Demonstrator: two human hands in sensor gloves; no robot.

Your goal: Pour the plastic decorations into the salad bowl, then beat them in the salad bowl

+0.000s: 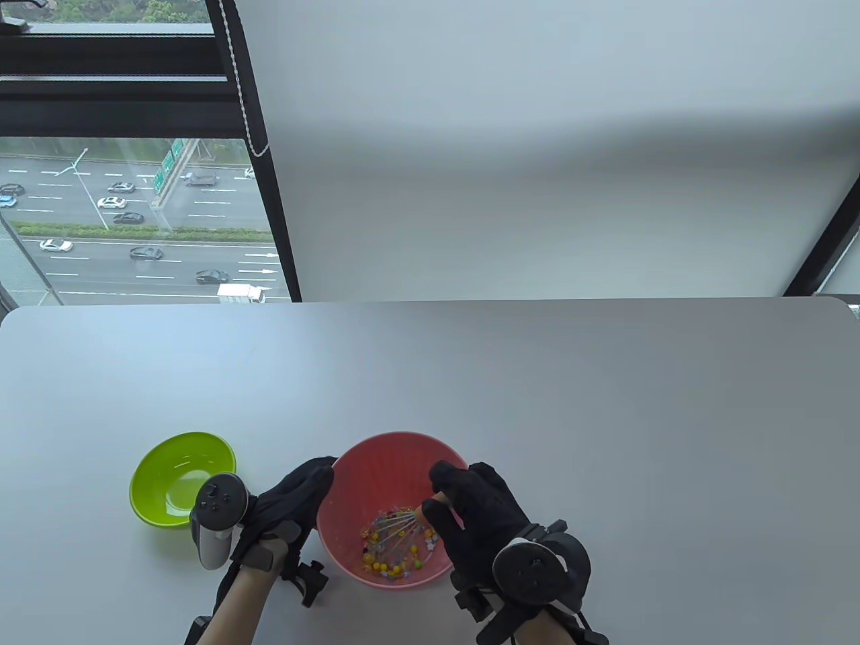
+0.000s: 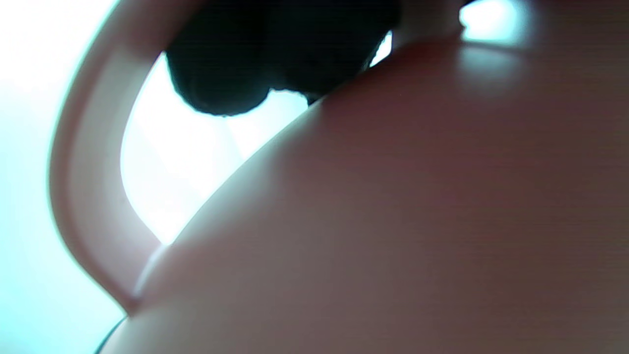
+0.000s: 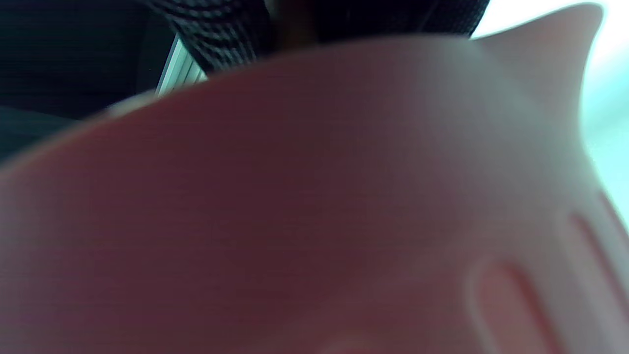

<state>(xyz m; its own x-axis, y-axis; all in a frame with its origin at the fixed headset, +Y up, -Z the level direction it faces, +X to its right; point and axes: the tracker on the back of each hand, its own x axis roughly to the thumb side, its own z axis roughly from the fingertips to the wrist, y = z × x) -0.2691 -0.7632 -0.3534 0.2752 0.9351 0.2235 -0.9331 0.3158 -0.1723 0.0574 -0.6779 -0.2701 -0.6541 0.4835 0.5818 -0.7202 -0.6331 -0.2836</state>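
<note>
A pink salad bowl (image 1: 376, 463) stands near the table's front edge, with small coloured plastic decorations (image 1: 390, 554) scattered on its bottom. A wire whisk (image 1: 396, 527) lies among them, its handle gripped by my right hand (image 1: 463, 517) over the bowl's right rim. My left hand (image 1: 295, 500) holds the bowl's left rim, fingers against the outer wall. In the left wrist view the bowl's pink wall (image 2: 393, 221) fills the frame, with dark fingertips (image 2: 221, 73) above. The right wrist view shows only the blurred bowl wall (image 3: 314, 196) close up.
An empty green bowl (image 1: 181, 478) sits left of the pink one, close to my left hand's tracker. The grey table (image 1: 537, 390) stretches back to a window and a white blind.
</note>
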